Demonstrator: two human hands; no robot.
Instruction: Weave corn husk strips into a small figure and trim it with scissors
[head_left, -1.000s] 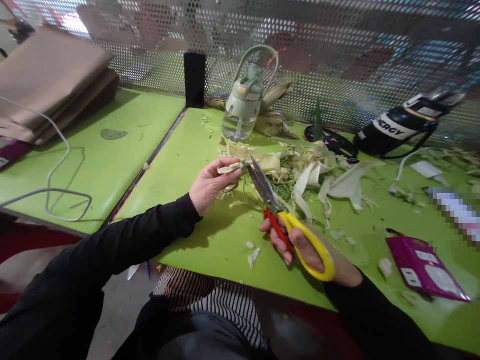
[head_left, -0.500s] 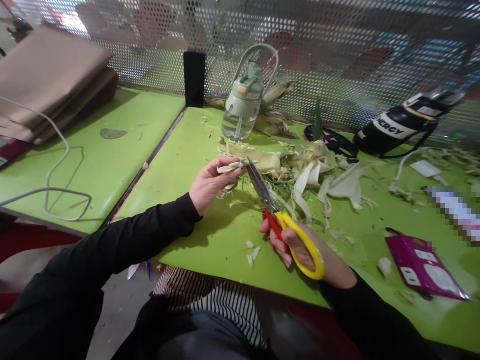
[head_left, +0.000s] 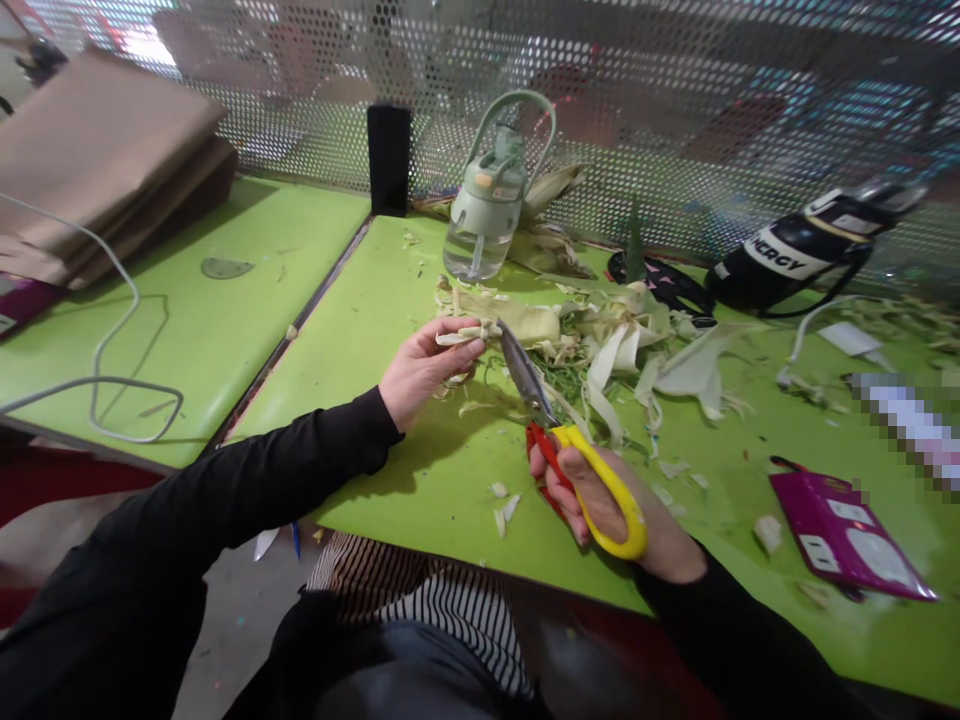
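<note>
Between thumb and fingers, my left hand (head_left: 424, 372) pinches a small pale bundle of corn husk (head_left: 466, 334). My right hand (head_left: 589, 490) grips scissors (head_left: 529, 380) with one yellow and one red handle, fingers through the loops. The blade tips lie at the right end of the husk bundle; whether they touch it I cannot tell. The blades look nearly together. Just beyond both hands spreads a heap of husk strips and scraps (head_left: 615, 345), some curled, some mixed with thin green strands.
A pale green water bottle (head_left: 487, 200) stands behind the heap, beside an upright black object (head_left: 389, 160). To the right are a black bottle (head_left: 787, 255), a purple packet (head_left: 847, 535) and a white cable. Brown paper bags (head_left: 105, 160) lie left, before a perforated metal screen (head_left: 637, 100).
The scissors' handles have come slightly closer together at the red side, and my right hand has shifted a little. My left hand holds nearly still with the husk bundle.
</note>
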